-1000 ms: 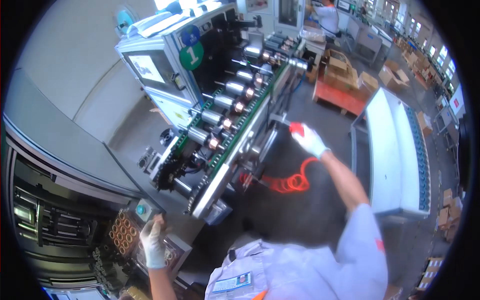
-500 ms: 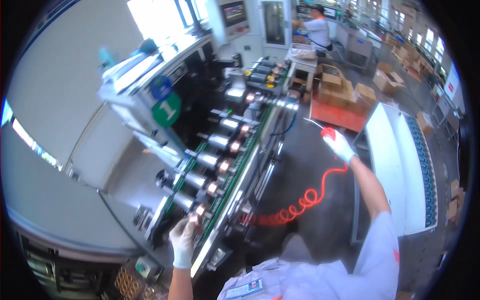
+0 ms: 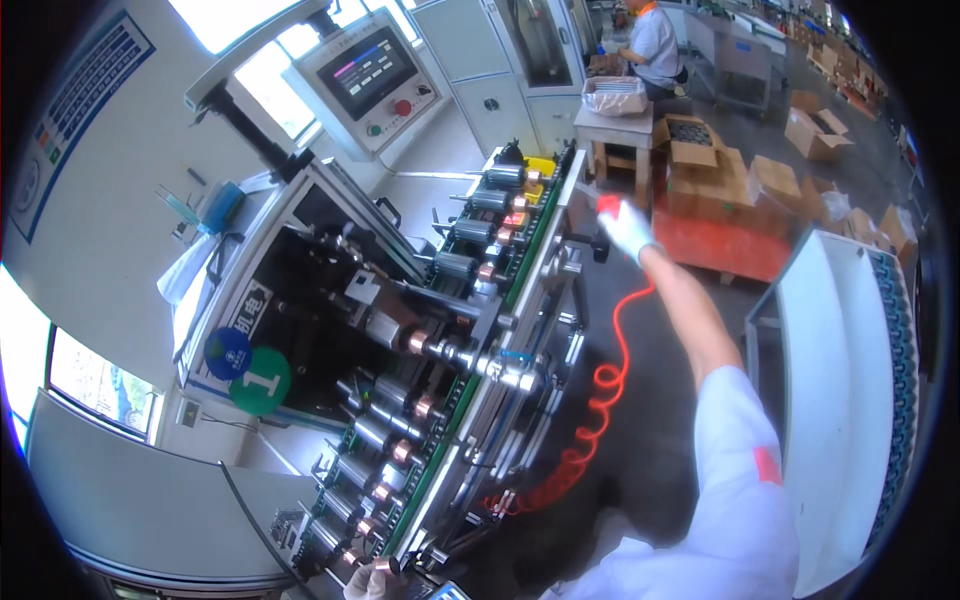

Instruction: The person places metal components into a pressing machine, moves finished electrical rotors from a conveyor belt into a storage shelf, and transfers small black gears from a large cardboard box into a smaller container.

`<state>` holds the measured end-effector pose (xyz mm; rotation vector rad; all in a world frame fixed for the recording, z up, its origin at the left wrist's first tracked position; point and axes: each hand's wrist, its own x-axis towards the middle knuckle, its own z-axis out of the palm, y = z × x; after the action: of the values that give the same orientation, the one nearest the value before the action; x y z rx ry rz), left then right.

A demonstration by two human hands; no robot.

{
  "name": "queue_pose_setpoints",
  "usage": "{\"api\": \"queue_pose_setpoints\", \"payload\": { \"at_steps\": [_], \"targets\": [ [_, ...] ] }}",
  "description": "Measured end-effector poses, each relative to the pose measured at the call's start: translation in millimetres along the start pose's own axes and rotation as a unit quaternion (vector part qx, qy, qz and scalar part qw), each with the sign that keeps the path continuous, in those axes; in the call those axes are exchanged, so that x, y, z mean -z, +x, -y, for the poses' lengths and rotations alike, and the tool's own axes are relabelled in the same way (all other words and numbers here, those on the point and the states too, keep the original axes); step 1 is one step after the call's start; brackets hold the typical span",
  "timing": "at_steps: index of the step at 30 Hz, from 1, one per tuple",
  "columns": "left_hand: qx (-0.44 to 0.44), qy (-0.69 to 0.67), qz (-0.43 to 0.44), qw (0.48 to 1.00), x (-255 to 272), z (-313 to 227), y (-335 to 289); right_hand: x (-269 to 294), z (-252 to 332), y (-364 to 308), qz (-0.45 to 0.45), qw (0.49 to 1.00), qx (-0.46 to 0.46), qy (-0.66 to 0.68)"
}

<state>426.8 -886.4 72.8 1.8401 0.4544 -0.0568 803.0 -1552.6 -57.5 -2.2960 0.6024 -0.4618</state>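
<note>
In my right hand, gloved in white and closed, is a red air blow gun. Its coiled red hose hangs down to the conveyor's lower side. My left hand, also gloved, is at the bottom edge with its fingers pinched on a small copper-coloured cylindrical part. Part of that hand is cut off by the picture's rim. Beside it, motor armatures with steel bodies and copper ends lie in a row across the green-edged conveyor. More armatures lie toward its far end.
A machine stands over the conveyor's left side, with a control panel behind. At right is a white sloped rack. Cardboard boxes sit on a red pallet. Another person works at the back.
My view has swung toward the far end of the conveyor. My right hand has reached forward with the blow gun, closer to the conveyor. The left hand now shows at the bottom edge, still pinching.
</note>
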Motion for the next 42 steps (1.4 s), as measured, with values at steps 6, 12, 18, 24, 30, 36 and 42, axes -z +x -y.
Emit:
{"api": "queue_pose_setpoints", "payload": {
  "at_steps": [6, 12, 18, 24, 30, 36, 42],
  "targets": [
    [0.056, -0.035, -0.056, 0.996, -28.1, -21.1, -21.9, 12.4, 6.1, 44.7, 0.000, 0.999, -0.026, 0.022],
    [-0.023, -0.147, -0.036, 0.988, 0.9, 52.3, -6.1, 43.4, 7.4, -12.7, 0.059, 0.987, 0.082, 0.129],
    [0.001, -0.188, -0.004, 0.982, 30.1, 76.1, -73.1, 100.0, 47.5, -155.3, 0.237, 0.957, 0.071, 0.150],
    [0.004, -0.218, -0.001, 0.976, 110.7, 180.1, -167.4, 135.9, 108.5, -293.9, 0.259, 0.953, 0.079, 0.134],
    [0.026, -0.307, -0.086, 0.948, 175.9, 233.7, -283.3, 62.5, 182.4, -462.7, 0.381, 0.881, 0.271, 0.068],
    [-0.026, -0.320, -0.075, 0.944, 227.3, 242.1, -297.2, 3.1, 266.9, -618.1, 0.407, 0.799, 0.438, -0.070],
    [-0.026, -0.321, -0.075, 0.944, 263.8, 262.0, -294.5, -66.4, 284.5, -623.0, 0.445, 0.834, 0.307, 0.108]
  ]
}}
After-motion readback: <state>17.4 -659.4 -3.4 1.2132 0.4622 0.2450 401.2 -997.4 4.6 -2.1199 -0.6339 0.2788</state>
